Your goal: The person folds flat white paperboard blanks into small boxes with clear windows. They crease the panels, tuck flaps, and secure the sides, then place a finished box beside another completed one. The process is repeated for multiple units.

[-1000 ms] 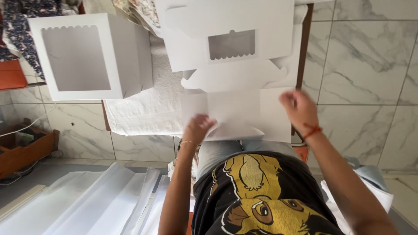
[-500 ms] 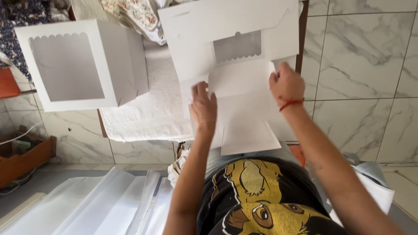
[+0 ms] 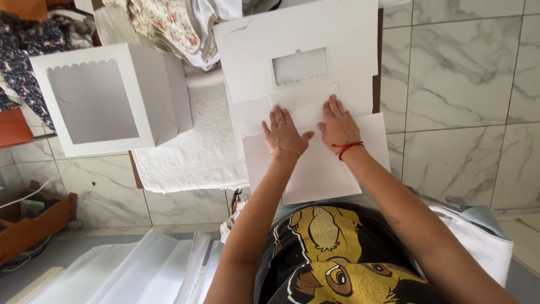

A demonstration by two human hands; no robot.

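On the white towel-covered table (image 3: 191, 152), the left hand (image 3: 284, 135) and right hand (image 3: 338, 125) pressed flat, fingers spread, grasping nothing, on the unfolded white cardboard box blank with a scalloped window (image 3: 304, 107), beside an assembled white window box (image 3: 112, 101).

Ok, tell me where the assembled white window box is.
In the head view, the assembled window box stands at upper left on the white towel, left of the flat cardboard sheet both hands press.

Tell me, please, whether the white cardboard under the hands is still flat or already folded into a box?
Flat. The box blank lies spread on the table, with both palms, left hand and right hand, pressed on it.
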